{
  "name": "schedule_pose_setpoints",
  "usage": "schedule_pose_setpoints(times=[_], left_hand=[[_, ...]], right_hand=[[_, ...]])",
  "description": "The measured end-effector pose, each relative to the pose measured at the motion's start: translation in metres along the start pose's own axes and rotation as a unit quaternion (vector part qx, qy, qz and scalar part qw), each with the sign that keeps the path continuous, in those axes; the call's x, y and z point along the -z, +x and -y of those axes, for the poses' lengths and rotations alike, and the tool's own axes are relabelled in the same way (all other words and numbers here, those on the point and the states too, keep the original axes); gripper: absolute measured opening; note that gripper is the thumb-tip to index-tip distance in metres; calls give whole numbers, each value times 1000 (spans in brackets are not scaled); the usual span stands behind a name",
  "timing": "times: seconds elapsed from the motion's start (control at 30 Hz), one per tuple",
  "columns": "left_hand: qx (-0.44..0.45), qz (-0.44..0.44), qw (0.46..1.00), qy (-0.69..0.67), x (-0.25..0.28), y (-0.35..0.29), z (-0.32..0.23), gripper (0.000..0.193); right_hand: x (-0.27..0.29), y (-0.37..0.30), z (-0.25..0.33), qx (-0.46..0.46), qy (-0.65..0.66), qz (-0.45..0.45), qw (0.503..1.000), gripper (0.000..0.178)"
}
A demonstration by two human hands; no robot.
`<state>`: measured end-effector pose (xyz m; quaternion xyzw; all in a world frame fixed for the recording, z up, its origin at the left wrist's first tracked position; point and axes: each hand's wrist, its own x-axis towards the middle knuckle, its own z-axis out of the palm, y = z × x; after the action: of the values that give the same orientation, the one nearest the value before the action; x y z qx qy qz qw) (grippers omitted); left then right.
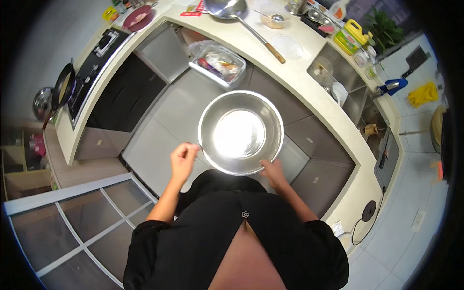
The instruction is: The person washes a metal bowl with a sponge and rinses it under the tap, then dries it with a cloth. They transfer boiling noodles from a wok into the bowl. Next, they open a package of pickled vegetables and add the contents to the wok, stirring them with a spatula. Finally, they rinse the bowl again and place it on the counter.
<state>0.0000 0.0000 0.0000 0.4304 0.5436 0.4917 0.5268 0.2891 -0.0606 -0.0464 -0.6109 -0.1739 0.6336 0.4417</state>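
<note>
A wide, round stainless steel basin is in front of my body, above the floor, with bright light glaring off its bottom. Nothing shows inside it. My right hand grips its near right rim, the fingers bent over the edge. Beside the left rim is my left hand, its fingers curled together and slightly blurred. The fingertips come close to the metal, but I cannot tell whether they touch it or hold anything small.
A white bin with packaging stands beyond the basin. The counter curves around, carrying a large wok, a double sink and a yellow jug. A gas stove is at left; a glass-paned door stands near left.
</note>
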Motion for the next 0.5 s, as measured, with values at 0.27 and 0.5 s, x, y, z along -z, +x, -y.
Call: schedule_pose_setpoints(times=[0.27, 0.5], left_hand=[[-1, -25, 999, -45, 44, 16, -18, 25], [117, 140, 980, -79, 1, 56, 2, 18]], right_hand=[[-86, -4, 59, 73, -53, 12, 996, 32], [-50, -19, 56, 37, -67, -40, 996, 33]])
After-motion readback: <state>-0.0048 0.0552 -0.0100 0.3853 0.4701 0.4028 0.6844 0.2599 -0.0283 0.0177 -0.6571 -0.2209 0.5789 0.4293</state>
